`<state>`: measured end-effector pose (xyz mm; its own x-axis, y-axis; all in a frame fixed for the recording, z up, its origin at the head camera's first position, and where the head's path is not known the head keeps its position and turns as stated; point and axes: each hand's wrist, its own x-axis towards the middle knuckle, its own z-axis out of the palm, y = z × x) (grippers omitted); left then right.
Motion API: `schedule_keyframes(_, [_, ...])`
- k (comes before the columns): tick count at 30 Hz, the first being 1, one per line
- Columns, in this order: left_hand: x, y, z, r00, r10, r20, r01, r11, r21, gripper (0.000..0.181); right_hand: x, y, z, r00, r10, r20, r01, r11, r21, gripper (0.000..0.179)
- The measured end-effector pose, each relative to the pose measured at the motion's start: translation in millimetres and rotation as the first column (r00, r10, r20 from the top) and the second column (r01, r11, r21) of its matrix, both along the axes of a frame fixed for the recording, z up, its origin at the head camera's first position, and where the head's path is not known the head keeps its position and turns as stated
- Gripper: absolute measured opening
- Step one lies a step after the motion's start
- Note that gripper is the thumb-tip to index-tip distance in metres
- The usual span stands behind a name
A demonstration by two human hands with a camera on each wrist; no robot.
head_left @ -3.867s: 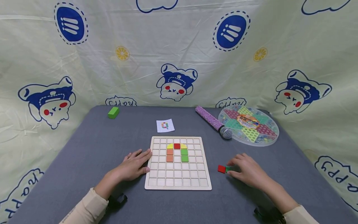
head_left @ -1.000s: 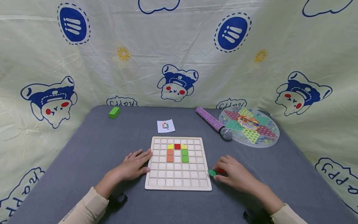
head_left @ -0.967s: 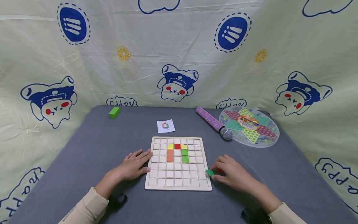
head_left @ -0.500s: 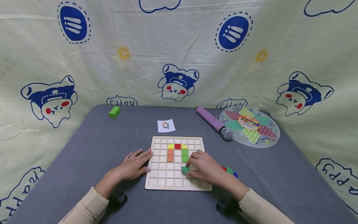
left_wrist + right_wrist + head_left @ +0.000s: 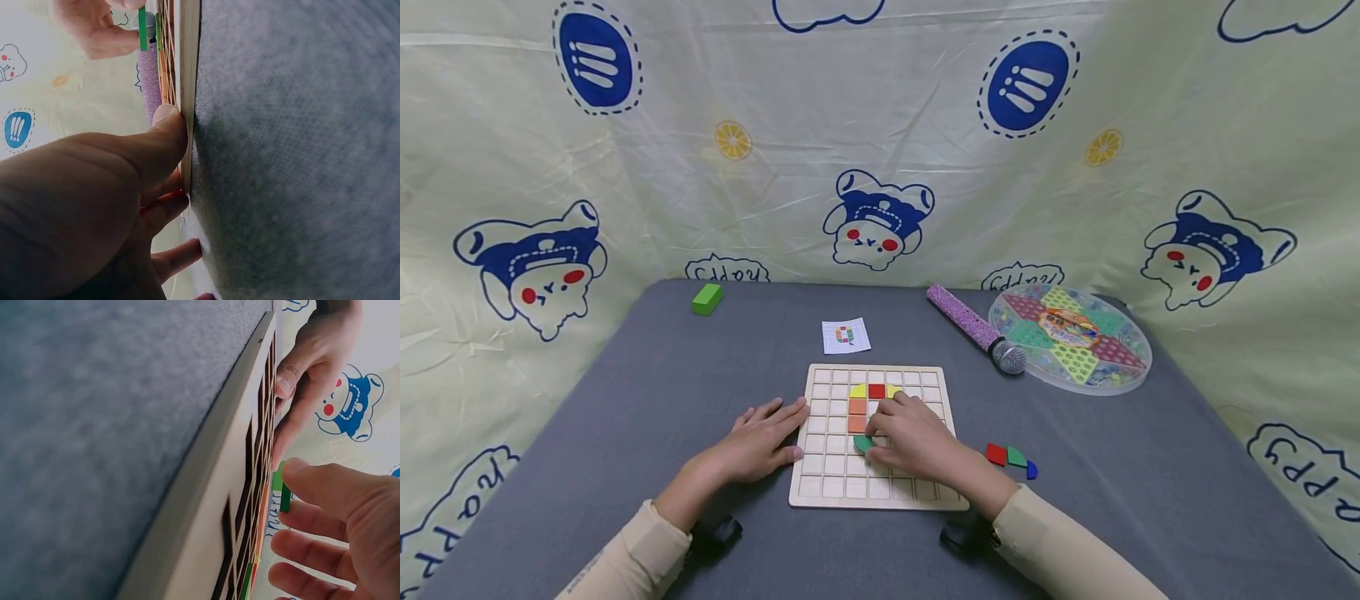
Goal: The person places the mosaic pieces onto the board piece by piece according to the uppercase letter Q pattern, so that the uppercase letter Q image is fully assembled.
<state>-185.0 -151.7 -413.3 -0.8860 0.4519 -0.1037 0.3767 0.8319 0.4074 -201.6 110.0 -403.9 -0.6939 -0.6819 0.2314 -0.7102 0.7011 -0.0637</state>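
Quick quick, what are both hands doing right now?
Left hand: open, resting against the left edge of the wooden board.
Right hand: closed, pinching a green piece above the board.

The head view is looking forward and down over the table [image 5: 760,333], taking in the board [image 5: 832,487] and backdrop [image 5: 790,108] from farther off. The left wrist view is peering low and close past the left hand [image 5: 119,181], rolled sideways, while the right wrist view is facing across from beside the right hand [image 5: 369,519], both wrist views sharing the board and both hands
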Motion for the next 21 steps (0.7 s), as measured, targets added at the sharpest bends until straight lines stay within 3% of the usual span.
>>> schedule_keyframes(11, [1.3,0.1,1.7,1.0,-0.006,0.005,0.006,1.0,0.0,0.062,-3.6,-10.6,-1.9,0.999,-0.04,0.024,0.04,0.998,0.039,0.021])
schedule_keyframes(21, [0.1,-0.4,-0.5,1.0,0.003,0.015,-0.003,1.0,-0.001,0.063,-6.0,-10.0,-4.8,0.999,-0.028,0.017,0.027,0.999,0.047,0.023])
